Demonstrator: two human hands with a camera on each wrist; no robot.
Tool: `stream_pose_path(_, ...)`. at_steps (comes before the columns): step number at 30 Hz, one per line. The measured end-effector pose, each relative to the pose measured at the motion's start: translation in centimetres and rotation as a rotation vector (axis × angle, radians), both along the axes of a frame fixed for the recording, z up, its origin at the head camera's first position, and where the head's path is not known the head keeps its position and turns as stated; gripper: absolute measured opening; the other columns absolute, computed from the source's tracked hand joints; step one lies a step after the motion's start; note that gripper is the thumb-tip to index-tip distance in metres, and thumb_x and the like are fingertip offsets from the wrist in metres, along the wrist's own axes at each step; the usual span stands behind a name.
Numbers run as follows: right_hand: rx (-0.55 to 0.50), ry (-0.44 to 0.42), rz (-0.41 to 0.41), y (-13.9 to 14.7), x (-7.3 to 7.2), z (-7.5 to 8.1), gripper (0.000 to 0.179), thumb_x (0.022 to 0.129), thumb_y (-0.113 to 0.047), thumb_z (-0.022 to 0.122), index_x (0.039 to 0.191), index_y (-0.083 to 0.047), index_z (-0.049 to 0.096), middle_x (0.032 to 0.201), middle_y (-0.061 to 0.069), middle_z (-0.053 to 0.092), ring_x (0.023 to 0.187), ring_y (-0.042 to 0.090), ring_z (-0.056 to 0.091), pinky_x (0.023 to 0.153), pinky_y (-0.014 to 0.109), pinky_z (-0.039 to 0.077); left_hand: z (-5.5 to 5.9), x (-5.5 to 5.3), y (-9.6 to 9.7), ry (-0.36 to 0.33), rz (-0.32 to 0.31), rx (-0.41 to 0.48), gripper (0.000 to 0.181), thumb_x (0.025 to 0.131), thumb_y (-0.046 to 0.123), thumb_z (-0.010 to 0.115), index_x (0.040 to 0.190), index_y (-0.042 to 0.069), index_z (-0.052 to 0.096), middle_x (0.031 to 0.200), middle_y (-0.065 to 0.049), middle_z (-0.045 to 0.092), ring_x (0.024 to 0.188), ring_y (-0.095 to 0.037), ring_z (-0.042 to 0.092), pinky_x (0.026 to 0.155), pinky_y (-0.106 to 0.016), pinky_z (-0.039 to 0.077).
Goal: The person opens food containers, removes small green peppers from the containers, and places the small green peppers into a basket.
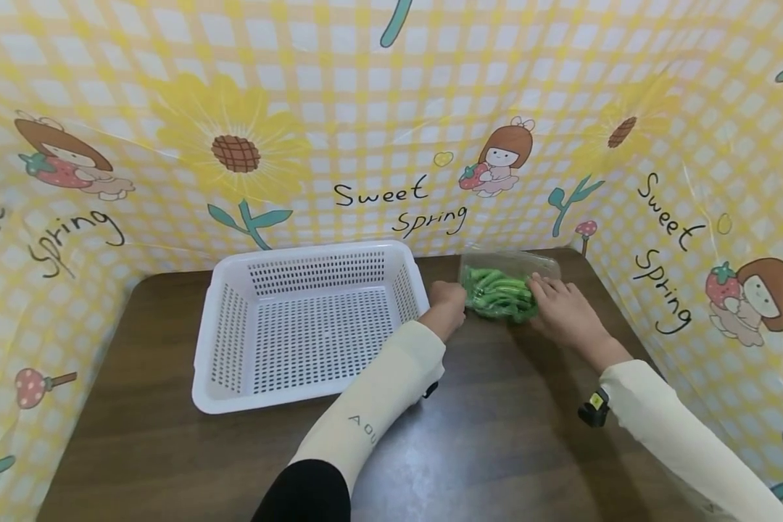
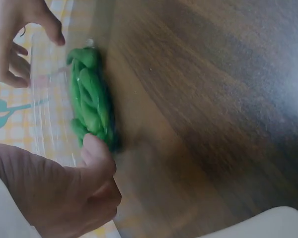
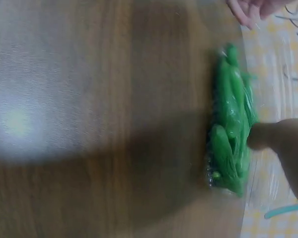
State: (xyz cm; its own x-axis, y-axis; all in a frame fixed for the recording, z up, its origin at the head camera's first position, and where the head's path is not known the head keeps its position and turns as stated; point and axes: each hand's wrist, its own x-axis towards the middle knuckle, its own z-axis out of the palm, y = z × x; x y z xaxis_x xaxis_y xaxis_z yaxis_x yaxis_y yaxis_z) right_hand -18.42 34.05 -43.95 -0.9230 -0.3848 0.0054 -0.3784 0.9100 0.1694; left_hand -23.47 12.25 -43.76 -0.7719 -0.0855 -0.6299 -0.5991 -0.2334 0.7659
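Long green peppers (image 1: 499, 291) lie heaped in a clear plastic box (image 3: 212, 171) on the table, its clear lid (image 1: 515, 259) raised at the back. At the box's left end my left hand (image 1: 446, 304) pinches the rim, fingers curled; the thumb lies by the peppers in the left wrist view. My right hand (image 1: 570, 315) is over the right end of the box, its thumb (image 3: 263, 137) near the peppers and in front of the lid. Thumb and fingers of the right hand stand apart in the left wrist view. Whether they touch the lid is hard to see.
A white perforated plastic basket (image 1: 231, 395) stands left of the box, close to my left forearm. The brown wooden table (image 1: 489, 428) ends at a yellow checked cloth (image 1: 339, 94) that rises behind and on both sides.
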Motion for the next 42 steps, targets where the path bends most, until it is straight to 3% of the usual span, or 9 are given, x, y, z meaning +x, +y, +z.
stream_pose_path(5,0.019,0.148,0.002,-2.2,0.7,-0.4,0.073,0.087,-0.045,0.081,0.134,0.005,0.056,0.139,0.03,0.059,0.123,0.048,0.057,0.101,0.063,0.05,-1.6,-1.3,0.5,-0.111,0.042,0.184,0.048,0.108,0.008,0.021,0.143,-0.01,0.049,0.13,-0.036,0.061,0.123,-0.048,0.061,0.105,-0.056,0.053)
stream_pose_path(10,-0.049,0.194,0.029,-4.5,1.1,-0.7,0.076,0.086,-0.055,0.077,0.136,0.0,0.061,0.131,0.028,0.063,0.119,0.046,0.06,0.096,0.065,0.053,-4.0,-2.3,1.1,-0.072,-0.071,0.135,0.05,0.099,-0.007,0.035,0.148,-0.005,0.042,0.115,-0.033,0.064,0.101,-0.045,0.07,0.085,-0.053,0.062)
stream_pose_path(13,-0.087,0.161,0.03,-5.4,1.3,-0.6,0.083,0.084,-0.061,0.076,0.141,-0.003,0.059,0.134,0.027,0.061,0.121,0.045,0.058,0.096,0.066,0.052,-3.3,-1.7,0.8,-0.041,-0.111,0.109,0.059,0.095,-0.013,0.039,0.153,-0.001,0.037,0.106,-0.024,0.062,0.088,-0.037,0.068,0.085,-0.052,0.063)
stream_pose_path(15,-0.093,0.141,0.033,-5.6,1.3,-0.6,0.088,0.083,-0.064,0.076,0.143,-0.004,0.057,0.136,0.026,0.06,0.122,0.044,0.056,0.099,0.064,0.05,-0.1,0.3,0.0,-0.021,-0.124,0.074,0.066,0.094,-0.018,0.04,0.156,0.001,0.033,0.103,-0.017,0.056,0.078,-0.028,0.061,0.096,-0.05,0.06)
stream_pose_path(17,-0.09,0.12,0.036,-5.8,1.4,-0.5,0.093,0.081,-0.067,0.076,0.145,-0.003,0.055,0.138,0.025,0.059,0.124,0.043,0.055,0.103,0.063,0.049,0.8,1.1,-0.3,0.0,-0.121,0.049,0.068,0.093,-0.019,0.04,0.157,0.002,0.032,0.111,-0.016,0.055,0.076,-0.026,0.056,0.098,-0.048,0.059)
stream_pose_path(23,-0.121,0.015,0.015,-6.6,1.6,-0.1,0.104,0.08,-0.07,0.075,0.154,-0.004,0.044,0.151,0.025,0.05,0.129,0.044,0.05,0.098,0.064,0.051,-0.4,0.7,-0.1,0.024,-0.125,0.014,0.071,0.09,-0.022,0.043,0.157,0.0,0.034,0.149,-0.018,0.048,0.091,-0.03,0.063,0.095,-0.045,0.061)
stream_pose_path(28,-0.194,-0.009,0.041,-7.0,1.9,0.2,0.095,0.083,-0.059,0.08,0.149,0.001,0.046,0.153,0.025,0.048,0.129,0.044,0.05,0.102,0.061,0.05,-0.5,0.9,-0.3,0.075,-0.111,-0.03,0.056,0.094,-0.014,0.044,0.15,-0.004,0.043,0.136,-0.019,0.056,0.07,-0.021,0.053,0.09,-0.046,0.063)
stream_pose_path(37,-0.291,0.309,0.362,-7.0,3.7,-1.7,0.028,0.081,-0.01,0.086,0.097,-0.002,0.064,0.104,0.014,0.059,0.09,0.03,0.058,0.074,0.041,0.055,-0.5,0.4,-0.6,0.074,-0.186,-0.261,0.03,0.096,0.001,0.052,0.124,-0.004,0.06,0.108,-0.014,0.067,0.049,-0.014,0.051,0.057,-0.029,0.058)
stream_pose_path(42,-0.274,0.363,0.409,-7.7,4.6,-2.7,0.018,0.084,-0.002,0.08,0.096,-0.003,0.068,0.096,0.009,0.06,0.087,0.025,0.058,0.067,0.035,0.056,-0.6,0.4,-0.6,0.055,-0.2,-0.31,0.021,0.096,0.005,0.056,0.113,-0.003,0.065,0.103,-0.014,0.071,0.047,-0.015,0.052,0.055,-0.03,0.055)
